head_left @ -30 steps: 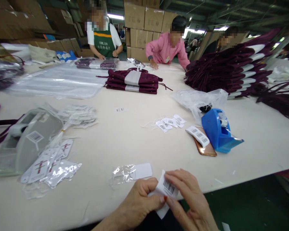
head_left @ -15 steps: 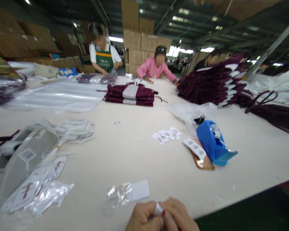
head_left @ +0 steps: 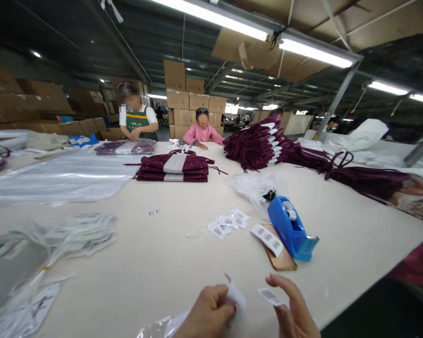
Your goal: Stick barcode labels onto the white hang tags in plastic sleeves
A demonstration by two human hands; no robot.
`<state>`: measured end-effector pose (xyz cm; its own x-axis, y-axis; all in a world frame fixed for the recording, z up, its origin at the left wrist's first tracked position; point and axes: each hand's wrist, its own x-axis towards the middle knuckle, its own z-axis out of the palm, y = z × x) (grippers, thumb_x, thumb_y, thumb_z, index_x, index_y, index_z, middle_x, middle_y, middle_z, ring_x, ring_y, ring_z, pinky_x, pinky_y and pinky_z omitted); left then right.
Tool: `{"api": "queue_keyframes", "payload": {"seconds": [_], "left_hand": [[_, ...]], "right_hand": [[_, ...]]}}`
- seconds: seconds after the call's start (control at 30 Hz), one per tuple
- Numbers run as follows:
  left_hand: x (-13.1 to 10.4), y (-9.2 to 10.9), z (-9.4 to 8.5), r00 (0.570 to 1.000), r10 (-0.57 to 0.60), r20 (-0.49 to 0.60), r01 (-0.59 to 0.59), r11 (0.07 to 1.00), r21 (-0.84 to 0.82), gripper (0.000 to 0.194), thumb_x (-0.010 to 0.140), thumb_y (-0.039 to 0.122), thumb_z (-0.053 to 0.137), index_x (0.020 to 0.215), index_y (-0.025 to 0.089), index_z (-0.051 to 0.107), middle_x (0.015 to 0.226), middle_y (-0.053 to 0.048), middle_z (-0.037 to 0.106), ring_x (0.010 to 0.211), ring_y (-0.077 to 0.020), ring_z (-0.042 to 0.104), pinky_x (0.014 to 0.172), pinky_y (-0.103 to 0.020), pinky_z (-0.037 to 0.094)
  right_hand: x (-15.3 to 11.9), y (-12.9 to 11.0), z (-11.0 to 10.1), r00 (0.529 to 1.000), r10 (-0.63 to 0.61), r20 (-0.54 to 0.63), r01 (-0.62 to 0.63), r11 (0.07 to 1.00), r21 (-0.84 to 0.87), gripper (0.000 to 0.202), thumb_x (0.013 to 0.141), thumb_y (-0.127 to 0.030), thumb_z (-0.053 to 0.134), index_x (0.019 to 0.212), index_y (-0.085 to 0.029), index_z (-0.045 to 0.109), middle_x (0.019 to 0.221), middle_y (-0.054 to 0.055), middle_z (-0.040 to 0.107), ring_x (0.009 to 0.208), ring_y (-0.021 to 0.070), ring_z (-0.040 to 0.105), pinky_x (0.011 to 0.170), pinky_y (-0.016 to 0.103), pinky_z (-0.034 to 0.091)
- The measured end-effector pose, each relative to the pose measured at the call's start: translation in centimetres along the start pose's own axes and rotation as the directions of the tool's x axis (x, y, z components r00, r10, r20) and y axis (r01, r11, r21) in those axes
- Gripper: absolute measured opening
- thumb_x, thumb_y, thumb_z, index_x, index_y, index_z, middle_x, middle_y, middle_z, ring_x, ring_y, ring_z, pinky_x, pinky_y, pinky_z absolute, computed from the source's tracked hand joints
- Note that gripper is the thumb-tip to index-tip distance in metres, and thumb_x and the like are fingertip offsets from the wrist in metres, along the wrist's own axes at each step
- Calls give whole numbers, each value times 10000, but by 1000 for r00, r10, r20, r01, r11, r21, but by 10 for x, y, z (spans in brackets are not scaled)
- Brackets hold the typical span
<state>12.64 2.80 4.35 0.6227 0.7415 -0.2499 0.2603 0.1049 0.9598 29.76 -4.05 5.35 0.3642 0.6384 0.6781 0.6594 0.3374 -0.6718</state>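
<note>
My left hand (head_left: 211,313) pinches a curled white paper piece (head_left: 238,296) between thumb and fingers, low in the middle. To its right, my right hand (head_left: 295,307) carries a small barcode sticker (head_left: 269,295) at the thumb tip. Its index finger stands raised, away from the sticker. The two hands are a short distance apart. Partly under my left forearm lies a clear plastic sleeve (head_left: 155,327). Beyond my hands is a small pile of white barcode tags (head_left: 229,220). A barcode sticker strip (head_left: 267,239) rests on a phone (head_left: 284,260).
A blue tape dispenser (head_left: 291,230) stands beside the phone. Folded maroon garments (head_left: 151,169) lie mid-table, with a tall maroon stack (head_left: 250,145) behind. Tag bundles (head_left: 88,234) are at left. Two co-workers stand across the table (head_left: 155,263); another person's hand (head_left: 421,187) is at right.
My hands have come apart, the right moving rightward with the barcode sticker. The view has tilted up and turned right, bringing another person's arm into sight.
</note>
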Motion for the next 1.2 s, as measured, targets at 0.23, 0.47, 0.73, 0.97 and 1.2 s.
{"api": "queue_keyframes", "payload": {"seconds": [0.23,0.47,0.73,0.97,1.2], "left_hand": [[-13,31,-17,872,369,-322,-153,829,537,335,671,182,526,996,155,602,1058,-117,594,1030,-277,475,893,-436,334],[-59,54,-7,983,-182,4,162,866,-474,324,679,433,602,671,109,589,561,-13,550,485,-80,436,486,-209,283],[-74,42,-14,969,-239,66,228,752,-619,269,612,336,660,734,98,624,565,-7,570,451,-59,450,434,-184,263],[-81,38,-12,965,-234,116,254,735,-629,135,512,214,660,563,124,573,440,41,491,385,-53,384,413,-202,246],[-87,21,-11,802,-371,-468,12,794,-608,199,556,316,639,551,136,556,441,42,485,435,-66,400,453,-204,278]], "right_hand": [[11,2,-5,936,-310,166,311,950,19,449,830,-592,420,1039,-210,530,867,67,603,825,236,568,776,414,415],[4,-9,11,859,-432,275,416,902,117,505,794,-608,476,1104,-209,495,857,61,610,805,232,579,800,416,383],[-12,-20,27,856,-226,466,30,920,391,668,658,-734,483,1098,-232,491,813,25,565,726,194,553,660,318,443],[-20,-26,35,763,-166,625,-86,932,352,650,568,-605,717,1068,-243,511,809,2,585,730,193,584,672,294,482],[-33,-26,39,626,249,739,-684,631,367,396,752,-434,640,1066,-202,574,908,88,639,760,198,609,679,335,513]]}}
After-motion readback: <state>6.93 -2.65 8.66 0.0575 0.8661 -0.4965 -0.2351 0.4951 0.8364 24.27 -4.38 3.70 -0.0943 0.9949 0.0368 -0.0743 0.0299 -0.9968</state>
